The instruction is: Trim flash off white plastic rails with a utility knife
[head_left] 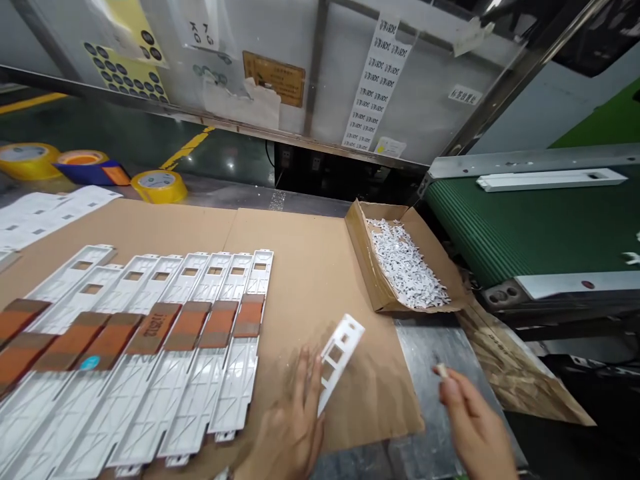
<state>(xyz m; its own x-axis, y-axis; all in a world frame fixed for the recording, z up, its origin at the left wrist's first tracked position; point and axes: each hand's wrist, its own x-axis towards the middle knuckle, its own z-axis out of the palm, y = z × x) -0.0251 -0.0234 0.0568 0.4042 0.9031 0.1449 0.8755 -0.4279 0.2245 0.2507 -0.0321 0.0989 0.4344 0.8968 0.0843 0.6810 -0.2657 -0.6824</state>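
My left hand (pixel 295 423), fingers stretched out, holds a short white plastic strip with square cutouts (pixel 342 347) low over the cardboard sheet, between the fingers and the thumb. Part of the strip is hidden by the hand. Over the metal tabletop, my right hand (pixel 475 417) pinches a small whitish piece (pixel 441 370) between thumb and fingertips; its exact shape is too small to tell. Beyond it, an open cardboard box (pixel 367 267) holds a heap of small white plastic pieces (pixel 407 263).
To the left lie several long white plastic trays (pixel 235 380) with orange-brown blocks (pixel 249 316) across them. Tape rolls (pixel 159 187) stand behind. At right is a green conveyor belt (pixel 545 227) carrying a white strip (pixel 553 179). Brown paper (pixel 520 367) hangs beside the metal tabletop (pixel 425 353).
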